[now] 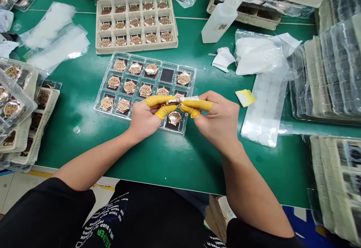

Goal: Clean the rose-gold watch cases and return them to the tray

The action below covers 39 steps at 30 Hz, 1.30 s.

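Note:
Above the clear plastic tray, my left hand pinches a rose-gold watch case, seen nearly edge-on, between thumb and index finger. My right hand is closed on a small white wipe and touches the same watch case from the other side. Yellow finger cots cover the thumb and index finger of both hands. In the tray below, rows of rose-gold watch cases lie back side up on dark pads. One compartment in the back row shows only its dark pad. My hands hide part of the front row.
A beige tray of watch cases lies behind. A white squeeze bottle, a crumpled wipe, a yellow-and-white pad and plastic bags are at right. Stacked trays stand left and right.

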Each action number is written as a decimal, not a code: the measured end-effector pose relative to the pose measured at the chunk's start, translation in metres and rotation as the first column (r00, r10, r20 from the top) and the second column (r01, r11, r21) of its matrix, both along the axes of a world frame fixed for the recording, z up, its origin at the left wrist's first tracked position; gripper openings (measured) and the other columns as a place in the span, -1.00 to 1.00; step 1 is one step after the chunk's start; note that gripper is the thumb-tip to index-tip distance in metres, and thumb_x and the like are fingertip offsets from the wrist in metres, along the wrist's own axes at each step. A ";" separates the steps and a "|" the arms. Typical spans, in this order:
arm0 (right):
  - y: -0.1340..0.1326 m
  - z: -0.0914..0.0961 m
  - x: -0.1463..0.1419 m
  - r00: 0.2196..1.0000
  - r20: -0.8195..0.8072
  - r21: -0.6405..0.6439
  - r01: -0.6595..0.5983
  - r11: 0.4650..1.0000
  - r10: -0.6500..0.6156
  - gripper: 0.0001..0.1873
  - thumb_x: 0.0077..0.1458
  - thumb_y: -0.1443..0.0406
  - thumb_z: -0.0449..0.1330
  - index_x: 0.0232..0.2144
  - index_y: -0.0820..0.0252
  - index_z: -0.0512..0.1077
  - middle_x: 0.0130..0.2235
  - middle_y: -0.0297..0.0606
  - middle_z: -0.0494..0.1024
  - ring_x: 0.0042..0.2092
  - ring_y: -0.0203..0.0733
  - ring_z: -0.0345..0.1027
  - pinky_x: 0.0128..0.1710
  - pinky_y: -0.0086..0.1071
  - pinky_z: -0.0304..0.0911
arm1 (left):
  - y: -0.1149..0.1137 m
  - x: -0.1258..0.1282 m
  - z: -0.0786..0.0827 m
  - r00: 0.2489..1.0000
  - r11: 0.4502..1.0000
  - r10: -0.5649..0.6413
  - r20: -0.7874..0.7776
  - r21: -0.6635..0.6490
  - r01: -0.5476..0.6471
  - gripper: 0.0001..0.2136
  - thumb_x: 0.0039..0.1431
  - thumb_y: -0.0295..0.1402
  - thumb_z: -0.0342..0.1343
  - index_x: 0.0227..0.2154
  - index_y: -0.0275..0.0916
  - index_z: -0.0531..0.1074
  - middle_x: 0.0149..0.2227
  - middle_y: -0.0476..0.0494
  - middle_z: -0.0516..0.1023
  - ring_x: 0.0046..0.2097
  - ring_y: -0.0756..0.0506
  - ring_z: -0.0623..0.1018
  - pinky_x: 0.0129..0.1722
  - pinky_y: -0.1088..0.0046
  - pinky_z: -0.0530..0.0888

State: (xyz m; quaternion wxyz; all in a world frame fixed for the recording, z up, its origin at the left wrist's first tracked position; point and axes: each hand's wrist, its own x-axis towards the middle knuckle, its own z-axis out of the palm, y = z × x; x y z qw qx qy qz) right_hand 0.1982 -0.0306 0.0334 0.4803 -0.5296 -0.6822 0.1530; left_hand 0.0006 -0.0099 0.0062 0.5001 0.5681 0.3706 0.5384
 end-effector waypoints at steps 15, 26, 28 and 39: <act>-0.003 0.000 -0.014 0.995 -0.100 0.080 -0.011 0.997 0.019 -0.90 0.13 0.36 0.33 -0.36 0.04 0.64 -0.41 -0.38 0.46 -0.39 -0.31 0.33 -0.42 -0.36 0.21 | -0.004 -0.004 0.005 0.937 0.927 0.151 -0.316 0.375 -0.023 -0.81 0.19 -0.42 0.38 -0.12 -0.16 0.71 -0.24 -0.11 0.75 -0.25 -0.02 0.67 -0.22 0.47 0.60; -0.001 -0.002 -0.012 0.987 -0.149 -0.018 0.059 0.998 -0.061 -0.93 0.15 0.33 0.35 -0.32 0.07 0.66 -0.38 -0.37 0.44 -0.34 -0.30 0.35 -0.39 -0.37 0.22 | 0.012 -0.003 -0.001 1.000 1.000 -0.010 -0.015 0.016 0.010 -0.74 0.16 -0.19 0.43 -0.12 -0.14 0.65 -0.15 -0.09 0.71 -0.12 -0.08 0.71 -0.03 0.32 0.68; -0.003 -0.003 -0.019 0.965 -0.260 -0.023 0.024 0.999 -0.029 -0.90 0.13 0.33 0.38 -0.29 0.02 0.67 -0.35 -0.38 0.48 -0.30 -0.29 0.41 -0.35 -0.36 0.29 | 0.011 -0.003 -0.001 0.998 0.994 -0.025 -0.057 0.104 0.031 -0.80 0.21 -0.23 0.39 -0.13 -0.12 0.66 -0.12 -0.10 0.71 -0.08 -0.09 0.71 -0.01 0.31 0.67; -0.001 -0.010 -0.013 0.992 0.102 0.084 0.059 0.995 -0.067 -0.77 0.07 0.40 0.30 -0.31 -0.05 0.69 -0.38 -0.32 0.49 -0.36 -0.23 0.34 -0.39 -0.29 0.27 | -0.004 -0.005 0.007 0.953 0.979 0.123 -0.277 0.194 -0.070 -0.84 0.20 -0.34 0.36 -0.16 -0.13 0.72 -0.18 -0.09 0.76 -0.18 -0.08 0.70 -0.12 0.37 0.65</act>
